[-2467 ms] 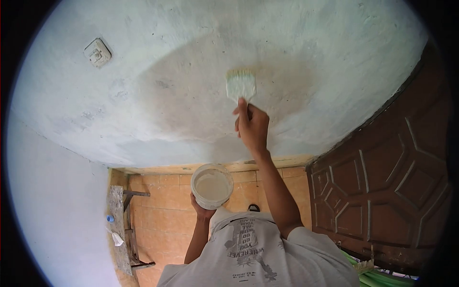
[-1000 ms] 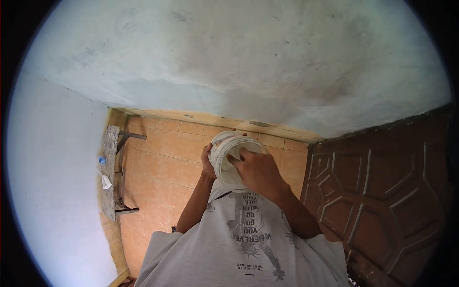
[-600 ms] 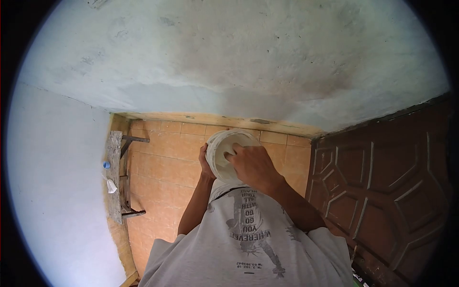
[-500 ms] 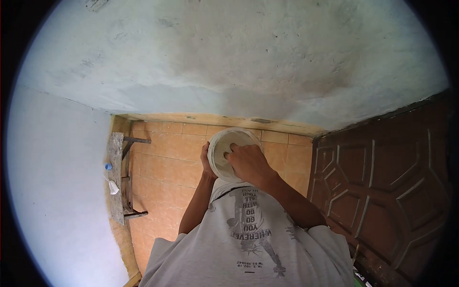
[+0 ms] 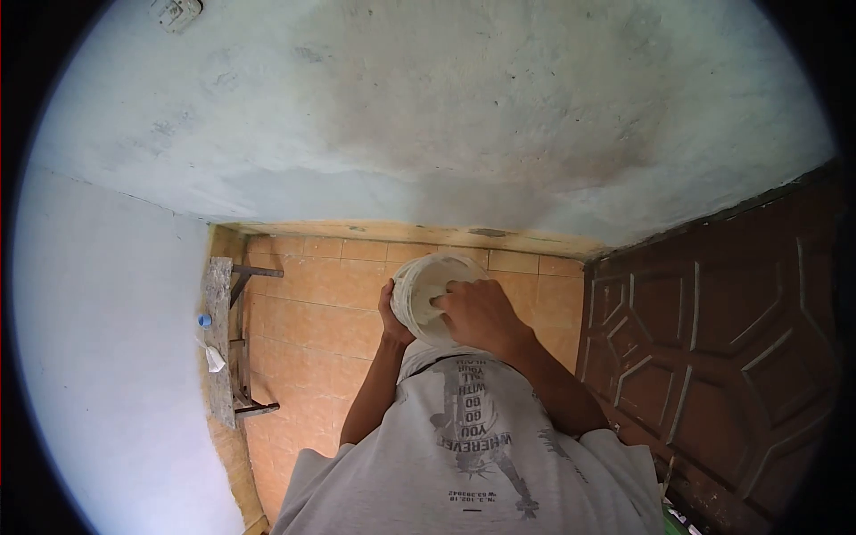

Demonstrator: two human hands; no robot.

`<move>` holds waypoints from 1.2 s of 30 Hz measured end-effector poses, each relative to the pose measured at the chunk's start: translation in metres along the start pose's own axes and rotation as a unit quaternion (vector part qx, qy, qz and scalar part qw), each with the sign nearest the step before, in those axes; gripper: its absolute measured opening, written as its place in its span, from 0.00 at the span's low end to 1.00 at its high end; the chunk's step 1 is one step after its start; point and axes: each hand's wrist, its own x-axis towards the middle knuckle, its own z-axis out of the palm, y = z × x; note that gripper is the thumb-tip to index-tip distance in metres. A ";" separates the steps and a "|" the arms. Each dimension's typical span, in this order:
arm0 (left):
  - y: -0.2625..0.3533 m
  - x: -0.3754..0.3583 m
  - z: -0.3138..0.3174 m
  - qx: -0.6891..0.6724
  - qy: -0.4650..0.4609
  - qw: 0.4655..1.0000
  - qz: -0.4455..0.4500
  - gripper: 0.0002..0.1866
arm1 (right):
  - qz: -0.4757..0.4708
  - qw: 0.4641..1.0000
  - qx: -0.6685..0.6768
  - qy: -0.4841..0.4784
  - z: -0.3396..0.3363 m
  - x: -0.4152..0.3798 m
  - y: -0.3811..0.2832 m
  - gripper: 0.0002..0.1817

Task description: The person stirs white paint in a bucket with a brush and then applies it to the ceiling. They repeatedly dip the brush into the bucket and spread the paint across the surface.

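A white plastic bucket (image 5: 412, 290) is held in front of my waist, its mouth tilted up and to the right. My left hand (image 5: 390, 314) wraps round the bucket's left side from outside. Inside the mouth, my right hand (image 5: 482, 311) reaches over the right rim with its fingers bent inward. Whatever those fingers grip, if anything, is too hidden to name. Pale smears coat the bucket's inner wall.
Ahead rises a patchy, damp-stained wall (image 5: 446, 116). A narrow wooden bench (image 5: 219, 348) stands by the left wall, bearing a blue cap-like object (image 5: 204, 320) and a white scrap (image 5: 214, 359). To the right is a brown panelled door (image 5: 704, 330). Orange tiles (image 5: 312, 312) cover the floor.
The bucket has tipped further to the right and sits slightly lower in view. My right hand has moved a little right and down, toward the bucket's right rim. My left hand keeps its hold.
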 end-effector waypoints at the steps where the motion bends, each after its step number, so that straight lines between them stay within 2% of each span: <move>1: 0.000 -0.002 -0.006 -0.014 -0.002 1.000 0.005 0.39 | 0.009 0.999 0.035 0.020 -0.007 -0.004 -0.002 0.16; 4: -0.004 0.001 -0.039 -0.081 -0.040 0.996 0.009 0.39 | 0.035 0.988 0.133 0.067 -0.020 -0.019 -0.003 0.16; 5: -0.001 0.003 -0.040 -0.059 -0.013 0.998 0.013 0.39 | 0.039 0.983 0.162 0.082 -0.021 -0.022 0.000 0.16; 9: 0.009 0.007 -0.044 -0.067 -0.022 0.997 -0.024 0.40 | 0.050 0.951 0.271 0.141 -0.011 -0.023 0.005 0.14; 14: 0.036 0.024 -0.032 -0.068 -0.067 0.994 -0.059 0.40 | 0.071 0.903 0.402 0.136 -0.018 -0.022 0.006 0.14; 15: 0.043 0.030 -0.041 -0.028 -0.065 0.996 -0.051 0.40 | 0.073 0.889 0.430 0.142 -0.017 -0.022 0.006 0.13; 18: 0.057 0.033 -0.054 -0.054 -0.007 0.996 -0.066 0.40 | 0.121 0.800 0.569 0.145 -0.010 -0.024 0.008 0.15; 21: 0.067 0.033 -0.088 -0.066 0.000 0.996 -0.056 0.40 | 0.154 0.717 0.649 0.202 0.022 -0.024 0.024 0.17; 24: 0.080 0.042 -0.099 -0.077 -0.019 0.995 -0.053 0.40 | 0.155 0.702 0.647 0.254 0.053 -0.006 0.046 0.17; 27: 0.085 0.018 -0.111 -0.099 0.002 0.994 -0.045 0.39 | 0.265 0.648 0.657 0.281 0.089 0.030 0.073 0.14; 30: 0.094 0.014 -0.125 -0.096 0.016 0.995 -0.017 0.37 | 0.296 0.577 0.695 0.310 0.134 0.074 0.121 0.12; 33: 0.100 0.006 -0.128 -0.100 0.018 0.995 -0.013 0.35 | 0.352 0.541 0.698 0.309 0.161 0.117 0.158 0.13; 36: 0.110 0.002 -0.110 -0.093 0.004 0.996 0.007 0.34 | 0.417 0.608 0.582 0.343 0.166 0.150 0.168 0.16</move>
